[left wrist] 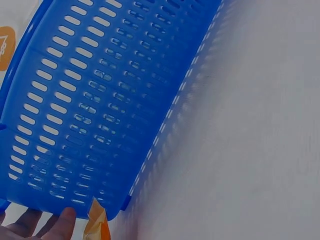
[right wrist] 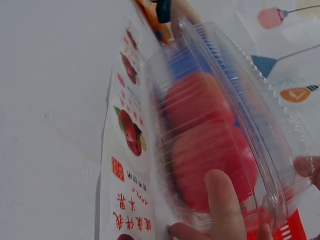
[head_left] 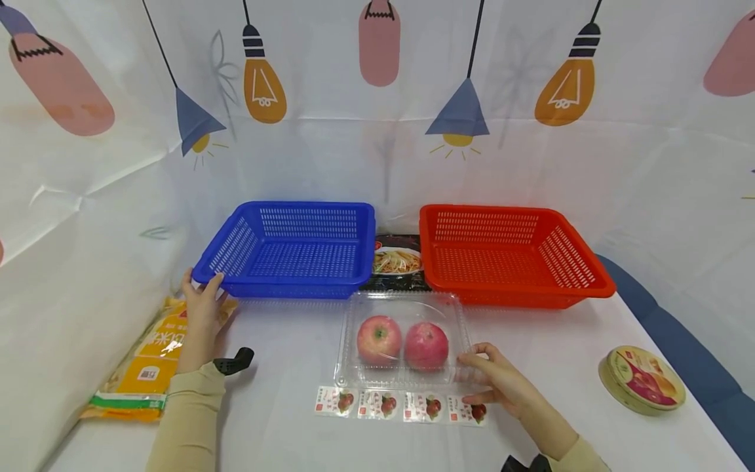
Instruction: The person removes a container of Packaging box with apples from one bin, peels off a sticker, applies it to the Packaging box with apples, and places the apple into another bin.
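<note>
At the near left corner of the blue basket, my left hand grips the rim between thumb and fingers. Its fingertips show beneath the perforated wall in the left wrist view. My right hand holds the right edge of a clear plastic clamshell box. Inside the box sit two red apples, a paler one on the left and a darker one on the right. A strip of apple stickers lies along the box's near side, partly under my right fingers.
A red basket stands at the back right. Between the baskets lies a black noodle packet. The yellow bag rests by my left forearm. A round tin sits near the table's right edge. Patterned cloth hangs behind.
</note>
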Available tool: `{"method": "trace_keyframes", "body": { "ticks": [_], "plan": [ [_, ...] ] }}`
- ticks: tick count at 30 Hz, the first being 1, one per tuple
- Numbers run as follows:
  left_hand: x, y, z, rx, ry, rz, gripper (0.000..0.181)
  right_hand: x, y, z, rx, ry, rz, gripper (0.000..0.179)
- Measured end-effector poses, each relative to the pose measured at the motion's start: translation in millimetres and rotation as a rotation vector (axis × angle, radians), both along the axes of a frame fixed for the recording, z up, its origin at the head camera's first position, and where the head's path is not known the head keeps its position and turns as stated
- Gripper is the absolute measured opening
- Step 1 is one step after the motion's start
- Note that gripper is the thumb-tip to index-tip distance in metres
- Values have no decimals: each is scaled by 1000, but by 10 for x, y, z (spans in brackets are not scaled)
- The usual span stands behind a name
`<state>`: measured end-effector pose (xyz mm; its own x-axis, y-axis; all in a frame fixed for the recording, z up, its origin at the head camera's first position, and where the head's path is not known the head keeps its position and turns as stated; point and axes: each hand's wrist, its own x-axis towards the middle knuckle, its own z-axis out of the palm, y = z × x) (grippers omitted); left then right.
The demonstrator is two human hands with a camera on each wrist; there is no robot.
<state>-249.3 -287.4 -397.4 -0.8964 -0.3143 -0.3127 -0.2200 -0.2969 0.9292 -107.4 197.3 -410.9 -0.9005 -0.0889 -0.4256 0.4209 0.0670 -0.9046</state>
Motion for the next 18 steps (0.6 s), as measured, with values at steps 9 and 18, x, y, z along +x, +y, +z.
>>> {"method": "trace_keyframes", "body": {
  "ticks": [9,18],
  "plan": [
    [122,-59,46,-110,62,-100,86,20,32,79,335,149,-48,53],
    [875,513,102,-957,454,-72,75,186,-53,276,679,918,-216,33]
  ]
}}
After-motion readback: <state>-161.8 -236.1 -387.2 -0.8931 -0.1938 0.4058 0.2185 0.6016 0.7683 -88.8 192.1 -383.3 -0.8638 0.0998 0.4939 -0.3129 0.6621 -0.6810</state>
